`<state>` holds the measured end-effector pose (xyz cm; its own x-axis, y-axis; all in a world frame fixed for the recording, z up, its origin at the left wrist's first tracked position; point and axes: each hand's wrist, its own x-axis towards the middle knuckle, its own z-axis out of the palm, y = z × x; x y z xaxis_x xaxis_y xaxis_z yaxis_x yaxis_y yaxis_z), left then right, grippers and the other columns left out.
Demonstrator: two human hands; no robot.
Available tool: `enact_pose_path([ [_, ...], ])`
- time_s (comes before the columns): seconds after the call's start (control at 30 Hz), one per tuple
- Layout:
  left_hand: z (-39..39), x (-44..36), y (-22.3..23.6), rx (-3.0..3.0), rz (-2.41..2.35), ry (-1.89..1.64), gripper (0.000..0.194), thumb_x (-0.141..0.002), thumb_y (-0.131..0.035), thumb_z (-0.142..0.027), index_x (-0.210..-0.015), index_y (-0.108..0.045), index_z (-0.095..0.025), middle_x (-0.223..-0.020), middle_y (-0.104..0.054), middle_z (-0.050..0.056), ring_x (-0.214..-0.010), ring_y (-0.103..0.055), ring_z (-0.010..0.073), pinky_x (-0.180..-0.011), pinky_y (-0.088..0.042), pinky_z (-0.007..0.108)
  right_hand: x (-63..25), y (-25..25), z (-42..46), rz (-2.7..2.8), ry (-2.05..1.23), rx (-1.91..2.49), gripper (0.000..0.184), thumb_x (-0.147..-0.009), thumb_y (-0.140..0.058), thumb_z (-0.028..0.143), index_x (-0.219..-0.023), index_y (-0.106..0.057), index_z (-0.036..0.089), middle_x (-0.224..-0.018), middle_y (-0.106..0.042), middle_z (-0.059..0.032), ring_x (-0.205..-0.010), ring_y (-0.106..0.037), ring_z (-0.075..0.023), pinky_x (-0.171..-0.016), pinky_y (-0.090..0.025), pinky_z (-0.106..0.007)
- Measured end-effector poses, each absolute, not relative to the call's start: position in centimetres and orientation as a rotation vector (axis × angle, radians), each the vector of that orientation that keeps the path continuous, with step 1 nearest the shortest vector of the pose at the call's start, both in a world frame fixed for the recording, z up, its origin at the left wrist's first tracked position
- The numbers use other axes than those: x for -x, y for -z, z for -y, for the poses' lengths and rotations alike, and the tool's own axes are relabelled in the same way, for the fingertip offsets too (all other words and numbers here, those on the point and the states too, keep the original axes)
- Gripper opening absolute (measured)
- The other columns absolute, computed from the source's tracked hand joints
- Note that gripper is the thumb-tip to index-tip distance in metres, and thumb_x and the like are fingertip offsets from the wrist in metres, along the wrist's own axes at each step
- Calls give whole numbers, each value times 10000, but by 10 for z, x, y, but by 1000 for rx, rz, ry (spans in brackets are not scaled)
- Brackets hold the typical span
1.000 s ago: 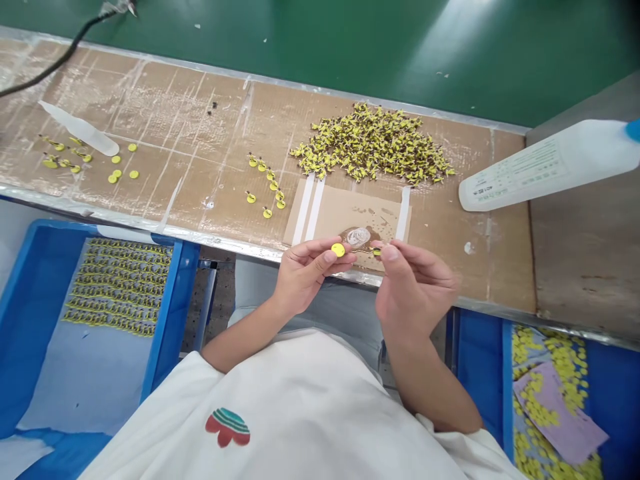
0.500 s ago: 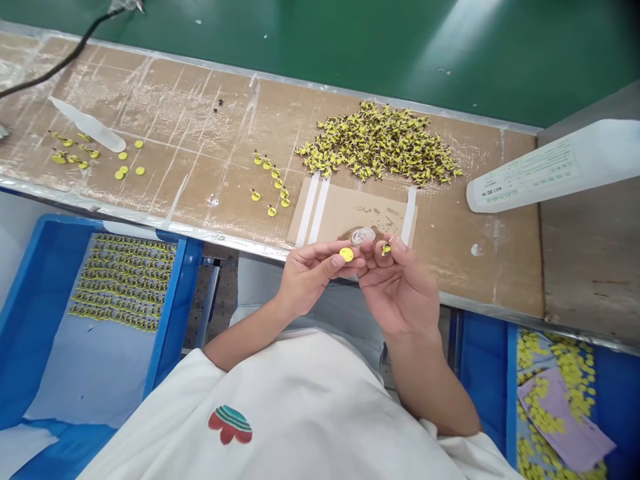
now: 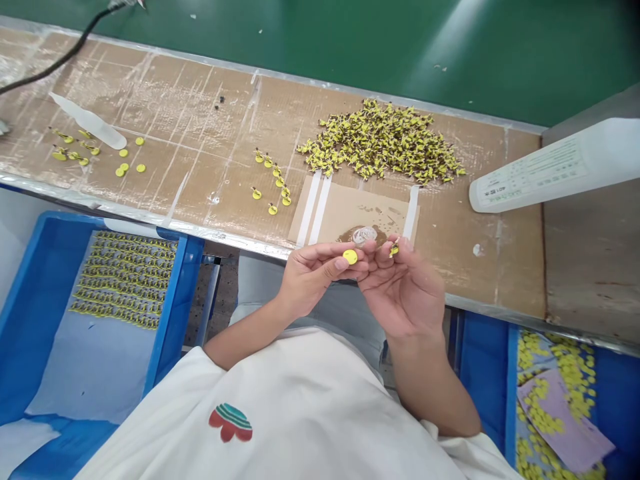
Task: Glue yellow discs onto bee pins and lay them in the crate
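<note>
We list: left hand (image 3: pixel 309 275), pinching one yellow disc (image 3: pixel 350 257); right hand (image 3: pixel 406 287), newly turned palm-up, pinching one small figure (image 3: pixel 394 250). We judge both pieces unjoined.

Heap of figures (image 3: pixel 383 143) behind the cardboard sheet (image 3: pixel 345 207) — bottle (image 3: pixel 540 170) to the right, bin (image 3: pixel 173 300) before the table (image 3: pixel 220 150) at left.

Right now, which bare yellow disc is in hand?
The yellow disc pinched in the left hand; other bare discs lie at left on the bench or in the blue bin at right.
</note>
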<state>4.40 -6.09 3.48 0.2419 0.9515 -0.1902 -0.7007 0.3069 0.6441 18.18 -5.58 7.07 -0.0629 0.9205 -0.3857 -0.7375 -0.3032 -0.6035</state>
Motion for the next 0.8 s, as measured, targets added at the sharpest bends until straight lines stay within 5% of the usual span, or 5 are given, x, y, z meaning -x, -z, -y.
enact_pose_path([
  [0.4,62,-43,-37,-495,-584,-1201,177,-809,-813,-295,-984,-807,-269,-973,-809,24,-843,-780,155,-801,-638,269,-184,-78,56,150,-1777,831,154,-723,-870,288,-803,-738,295,-771,-772,107,-862,-762,-92,-759,-629,-170],
  [0.8,63,-43,-40,-483,-663,-1166,274,-738,-863,-373,-975,-804,-248,-980,-806,49,-843,-780,191,-857,-640,355,-187,-73,56,203,-1781,839,133,-760,-849,395,-826,-740,355,-823,-776,150,-901,-758,-79,-780,-625,-183],
])
